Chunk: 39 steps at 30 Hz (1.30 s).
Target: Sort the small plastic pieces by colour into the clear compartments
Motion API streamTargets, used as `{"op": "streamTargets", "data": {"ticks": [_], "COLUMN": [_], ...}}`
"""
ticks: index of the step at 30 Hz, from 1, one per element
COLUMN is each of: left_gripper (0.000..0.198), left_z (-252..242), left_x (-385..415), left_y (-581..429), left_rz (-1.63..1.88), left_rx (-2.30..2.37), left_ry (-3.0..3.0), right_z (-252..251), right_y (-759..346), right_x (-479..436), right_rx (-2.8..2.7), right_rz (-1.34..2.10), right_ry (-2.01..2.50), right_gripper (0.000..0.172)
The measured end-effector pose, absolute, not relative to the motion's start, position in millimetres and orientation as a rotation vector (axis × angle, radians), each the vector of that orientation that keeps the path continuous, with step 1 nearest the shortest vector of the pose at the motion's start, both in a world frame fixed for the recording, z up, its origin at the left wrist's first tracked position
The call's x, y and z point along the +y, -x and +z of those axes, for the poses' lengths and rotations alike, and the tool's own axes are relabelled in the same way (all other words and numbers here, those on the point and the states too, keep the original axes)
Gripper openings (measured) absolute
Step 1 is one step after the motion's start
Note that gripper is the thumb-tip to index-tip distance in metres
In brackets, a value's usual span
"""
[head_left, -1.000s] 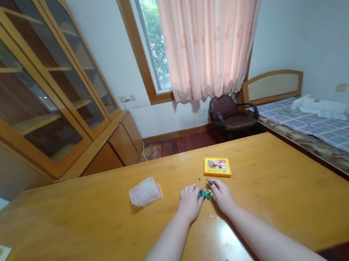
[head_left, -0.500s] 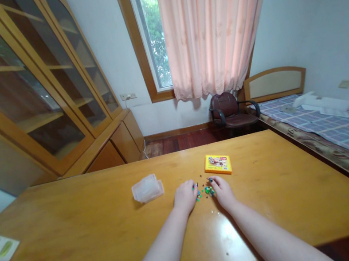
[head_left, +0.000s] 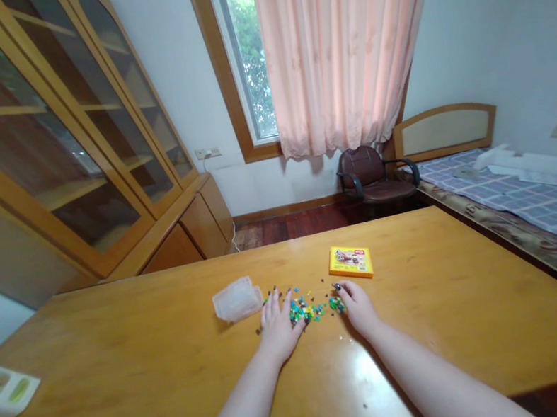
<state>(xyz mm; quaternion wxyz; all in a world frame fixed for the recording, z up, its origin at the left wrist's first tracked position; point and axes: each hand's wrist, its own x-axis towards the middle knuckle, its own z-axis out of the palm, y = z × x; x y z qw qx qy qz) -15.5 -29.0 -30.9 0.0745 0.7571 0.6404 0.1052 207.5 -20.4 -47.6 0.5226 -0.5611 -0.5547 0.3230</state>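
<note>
Tiny coloured pieces (head_left: 308, 312), partly hidden by the splayed left hand (head_left: 278, 327), beside a curled right hand (head_left: 357, 304) (grip unclear).

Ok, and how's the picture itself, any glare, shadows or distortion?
All in the head view: white glare on the tabletop; dark shadow along the inner edge of the right forearm; the cabinet slants, likely lens distortion; the small colored pieces are too tiny to tell apart clearly.

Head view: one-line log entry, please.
left hand: spread, beside small pieces; right hand: curled, beside pieces; yellow box: beyond right hand; container: near left hand
</note>
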Motion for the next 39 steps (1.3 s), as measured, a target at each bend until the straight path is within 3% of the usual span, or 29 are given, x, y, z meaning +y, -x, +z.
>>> {"op": "streamTargets", "data": {"ticks": [3, 11, 18, 22, 30, 39], "left_gripper": [0.079, 0.083, 0.042, 0.025, 0.031, 0.027], "left_z": [-29.9, -27.8, -27.6, -22.5, -20.1, -14.6], "left_x": [-17.7, -6.2, -16.1, -21.1, -14.3, -12.2], "left_y": [4.2, -61.5, -85.6, -80.7, -76.7, -21.7], "left_rz": [0.191, 0.201, 0.422, 0.372, 0.187, 0.391], "left_rx": [1.873, 1.378, 1.506, 1.668, 1.863, 1.942], "left_ry": [-2.259, -2.468, -2.468, -2.445, -2.356, -2.367], "right_z": [-46.5, -48.3, -52.1, -54.0, -53.6, -43.9], "right_y": [-207.7, -208.9, -210.3, -210.3, -210.3, -208.8], "right_x": [-20.8, -18.5, -18.0, -18.9, -19.3, -22.4], "right_rx": [-1.34, -1.315, -1.253, -1.275, -1.229, -1.231], "right_rz": [0.775, 0.736, 0.726, 0.759, 0.793, 0.788], "right_ry": [1.341, 1.32, 1.312, 1.299, 1.274, 1.276], "right_gripper": [0.037, 0.038, 0.038, 0.038, 0.039, 0.042]}}
